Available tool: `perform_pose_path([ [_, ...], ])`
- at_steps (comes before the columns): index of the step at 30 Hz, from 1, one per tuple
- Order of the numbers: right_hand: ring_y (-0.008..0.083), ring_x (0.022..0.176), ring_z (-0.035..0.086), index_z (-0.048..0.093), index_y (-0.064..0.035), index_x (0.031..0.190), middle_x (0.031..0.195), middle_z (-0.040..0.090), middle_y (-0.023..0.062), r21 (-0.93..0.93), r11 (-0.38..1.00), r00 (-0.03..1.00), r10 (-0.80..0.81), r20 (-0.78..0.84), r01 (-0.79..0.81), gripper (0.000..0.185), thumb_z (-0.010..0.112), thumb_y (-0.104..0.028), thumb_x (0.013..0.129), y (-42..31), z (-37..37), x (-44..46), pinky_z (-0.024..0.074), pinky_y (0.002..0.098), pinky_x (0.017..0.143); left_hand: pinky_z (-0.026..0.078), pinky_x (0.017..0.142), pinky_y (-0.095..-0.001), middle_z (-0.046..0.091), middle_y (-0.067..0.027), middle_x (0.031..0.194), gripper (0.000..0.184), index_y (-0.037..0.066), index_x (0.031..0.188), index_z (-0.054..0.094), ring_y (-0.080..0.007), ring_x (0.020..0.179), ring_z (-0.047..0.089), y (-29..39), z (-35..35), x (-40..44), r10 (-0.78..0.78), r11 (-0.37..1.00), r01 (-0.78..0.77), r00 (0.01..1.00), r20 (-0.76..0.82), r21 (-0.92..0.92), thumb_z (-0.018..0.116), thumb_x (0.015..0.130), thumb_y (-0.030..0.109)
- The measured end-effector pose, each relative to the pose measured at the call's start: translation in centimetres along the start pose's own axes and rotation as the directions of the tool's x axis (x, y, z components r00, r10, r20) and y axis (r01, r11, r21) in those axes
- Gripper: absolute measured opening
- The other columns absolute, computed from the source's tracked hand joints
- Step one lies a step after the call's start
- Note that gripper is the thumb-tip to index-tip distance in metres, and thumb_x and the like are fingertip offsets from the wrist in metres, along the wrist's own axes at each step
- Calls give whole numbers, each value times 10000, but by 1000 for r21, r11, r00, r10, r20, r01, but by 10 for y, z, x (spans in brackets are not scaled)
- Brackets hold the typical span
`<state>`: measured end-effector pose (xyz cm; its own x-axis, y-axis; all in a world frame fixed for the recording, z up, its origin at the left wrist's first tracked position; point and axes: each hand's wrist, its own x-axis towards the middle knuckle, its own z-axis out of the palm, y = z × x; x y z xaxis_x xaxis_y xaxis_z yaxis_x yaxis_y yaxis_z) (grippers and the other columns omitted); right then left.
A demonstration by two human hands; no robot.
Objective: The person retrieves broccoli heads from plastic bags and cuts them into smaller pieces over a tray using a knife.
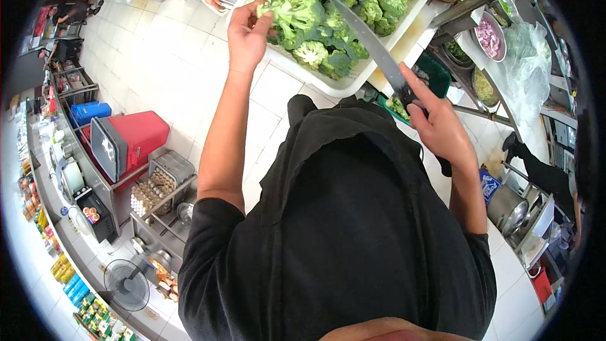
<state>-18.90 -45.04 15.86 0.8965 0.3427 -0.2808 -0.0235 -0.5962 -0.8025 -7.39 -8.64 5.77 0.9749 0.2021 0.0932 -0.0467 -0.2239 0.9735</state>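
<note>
1 broccoli piece (293, 16), at 12 o'clock, was pinched in the left hand (248, 35) over 1 white tray (341, 88); 1 knife (377, 49), at 1 o'clock, was clasped in the right hand (440, 121), where good control seemingly required its edge clear of the pinch.

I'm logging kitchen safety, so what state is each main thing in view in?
Left hand: closed on a large green broccoli piece
White rectangular plastic tub: uncovered, heaped with green broccoli florets
Right hand: gripping a long metal knife
Knife: blade bare, tip toward the florets
Pale round bowl: uncovered, holding chopped purple-white pieces
Dark round fan: running or stopped, cannot tell
</note>
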Motion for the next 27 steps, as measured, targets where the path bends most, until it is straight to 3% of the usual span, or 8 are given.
perform_pose_path([
  [1, 376, 651, 610, 399, -226, 1601, 895, 663, 282, 2, 999, 999, -37, -2, 37, 698, 539, -39, 943, 2, 3, -2, 521, 394, 710, 554, 622, -271, 627, -74, 947, 318, -37, 1237, 638, -150, 690, 611, 8, 0, 1, -138, 982, 135, 990, -17, -134, 716, 951, 78],
  [2, 388, 668, 618, 397, -228, 1602, 903, 666, 283, 18, 1000, 1000, -18, 25, 18, 699, 541, -40, 944, 2, 5, -3, 521, 398, 719, 573, 586, -289, 619, -61, 883, 267, -56, 1170, 615, -138, 637, 594, 13, 4, 2, -175, 961, 158, 983, -55, -227, 696, 973, 103],
  [5, 404, 683, 615, 368, -246, 1615, 850, 645, 289, -44, 996, 987, 77, 138, -72, 719, 546, -47, 947, -7, 4, -2, 516, 425, 727, 591, 557, -317, 612, -75, 883, 268, -49, 1159, 568, -141, 637, 591, 1, 3, 4, -391, 868, 354, 920, -38, -348, 688, 971, 99],
  [12, 433, 702, 618, 312, -281, 1636, 784, 609, 306, -91, 996, 993, 7, 122, 4, 744, 523, -62, 956, 10, 17, 18, 505, 473, 736, 542, 446, -303, 554, -49, 806, 375, -37, 1259, 513, -123, 565, 553, 9, 12, 6, -334, 918, 318, 942, -27, -236, 686, 976, 138],
  [16, 452, 758, 648, 299, -281, 1640, 835, 636, 323, -71, 997, 993, 11, 119, -3, 754, 515, -62, 951, 14, 19, 37, 511, 493, 785, 488, 446, -284, 536, -31, 785, 353, 43, 1321, 590, -114, 554, 537, 14, 14, 9, -268, 963, 268, 963, -18, -15, 648, 1018, 216],
  [19, 450, 778, 659, 300, -281, 1640, 865, 645, 330, -22, 999, 994, -24, 105, 26, 756, 516, -63, 948, 24, 20, 43, 518, 484, 804, 493, 483, -293, 527, -26, 773, 332, 27, 1291, 646, -119, 576, 537, 2, 13, 12, -152, 984, 150, 988, 16, 95, 640, 1027, 228],
  [23, 430, 742, 644, 307, -278, 1638, 851, 635, 322, 13, 998, 993, -68, 94, 67, 752, 521, -70, 948, 31, 16, 43, 522, 467, 781, 488, 570, -313, 571, -42, 764, 399, 13, 1242, 688, -130, 653, 554, -12, 11, 15, 278, 866, -279, 958, 64, 415, 763, 947, 270],
  [27, 423, 703, 626, 322, -276, 1631, 794, 613, 304, 0, 1000, 995, -11, 95, 11, 742, 526, -73, 947, 27, 12, 39, 511, 474, 744, 482, 580, -320, 598, -43, 747, 427, 0, 1199, 687, -132, 631, 550, -10, 7, 18, 6, 940, -15, 1000, 28, 340, 816, 898, 274],
])
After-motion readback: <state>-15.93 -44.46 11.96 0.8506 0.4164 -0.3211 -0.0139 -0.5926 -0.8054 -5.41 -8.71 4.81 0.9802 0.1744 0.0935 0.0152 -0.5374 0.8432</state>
